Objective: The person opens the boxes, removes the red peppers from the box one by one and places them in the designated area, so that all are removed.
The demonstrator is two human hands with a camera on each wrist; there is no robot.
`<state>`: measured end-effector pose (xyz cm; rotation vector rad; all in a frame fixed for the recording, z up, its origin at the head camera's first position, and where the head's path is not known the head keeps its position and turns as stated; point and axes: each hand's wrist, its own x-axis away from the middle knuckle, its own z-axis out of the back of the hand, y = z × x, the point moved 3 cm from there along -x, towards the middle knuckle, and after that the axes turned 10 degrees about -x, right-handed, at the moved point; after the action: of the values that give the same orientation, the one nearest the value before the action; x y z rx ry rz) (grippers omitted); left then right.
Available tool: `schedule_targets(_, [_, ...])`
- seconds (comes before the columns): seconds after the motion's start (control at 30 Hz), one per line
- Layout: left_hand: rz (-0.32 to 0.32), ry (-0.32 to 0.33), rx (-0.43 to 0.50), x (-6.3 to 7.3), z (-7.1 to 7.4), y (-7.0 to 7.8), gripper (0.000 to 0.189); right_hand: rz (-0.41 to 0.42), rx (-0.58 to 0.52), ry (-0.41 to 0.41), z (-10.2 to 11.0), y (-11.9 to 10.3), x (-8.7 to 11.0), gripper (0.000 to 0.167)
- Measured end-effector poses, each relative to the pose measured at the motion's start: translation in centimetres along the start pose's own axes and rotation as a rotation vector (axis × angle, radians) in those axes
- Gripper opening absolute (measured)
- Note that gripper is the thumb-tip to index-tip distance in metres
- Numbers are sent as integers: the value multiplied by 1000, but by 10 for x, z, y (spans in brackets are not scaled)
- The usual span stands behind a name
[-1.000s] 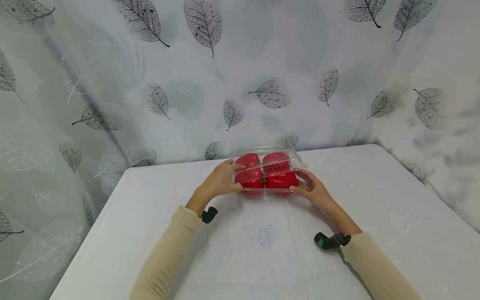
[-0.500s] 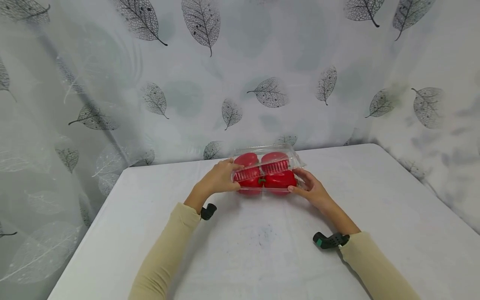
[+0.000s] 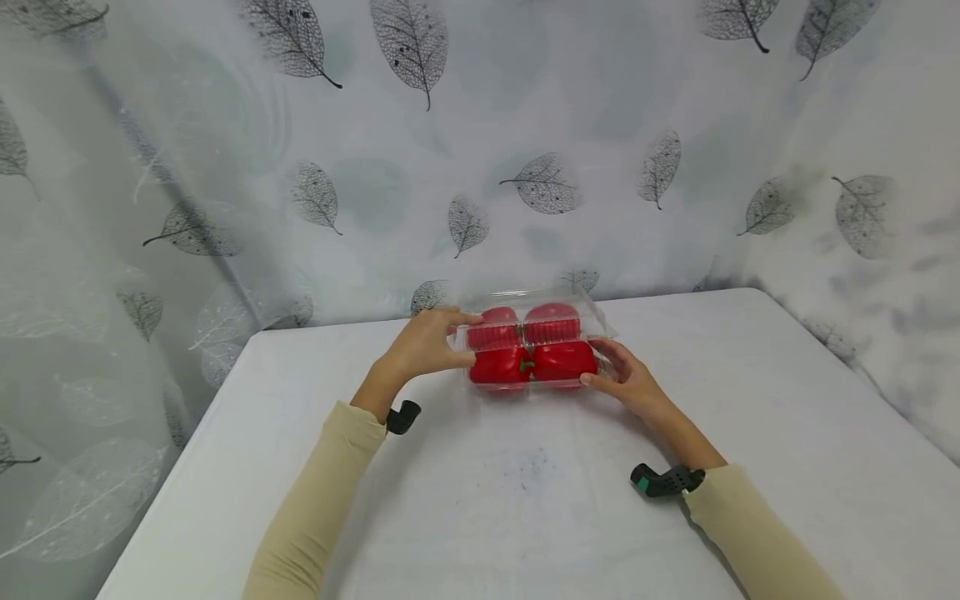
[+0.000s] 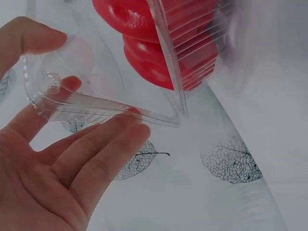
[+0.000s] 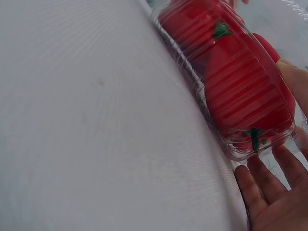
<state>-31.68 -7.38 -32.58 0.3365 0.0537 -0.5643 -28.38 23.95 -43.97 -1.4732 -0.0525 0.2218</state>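
Note:
A clear plastic clamshell box (image 3: 531,385) holding several shiny red bell peppers (image 3: 564,360) sits near the table's far edge. Its ridged lid (image 3: 551,331) stands raised at the back, and the left wrist view shows a gap between the lid and the ridged tray. At the left end, my left hand (image 3: 429,342) touches the lid with fairly straight fingers (image 4: 103,159), its thumb well apart from them. My right hand (image 3: 628,382) grips the box's right end between thumb and fingers. Green stems (image 5: 222,31) show through the plastic in the right wrist view.
The box rests on a white-covered table (image 3: 517,517). Behind it hangs a pale curtain (image 3: 600,100) printed with grey leaves, close to the table's far edge. Black camera mounts (image 3: 667,481) sit on both wrists.
My left hand has shifted left and slightly up, off the front of the tray. The lid's slanted ridged front edge has risen at the left and lies level. The right hand keeps its hold.

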Motion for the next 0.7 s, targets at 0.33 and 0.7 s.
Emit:
schedule_targets(0.33, [-4, 117, -13, 6, -5, 0, 52, -1, -2, -1, 1, 2, 0, 74])
schedule_targets(0.7, [3, 184, 35, 11, -12, 0, 51, -6, -22, 4, 0, 1, 0, 75])
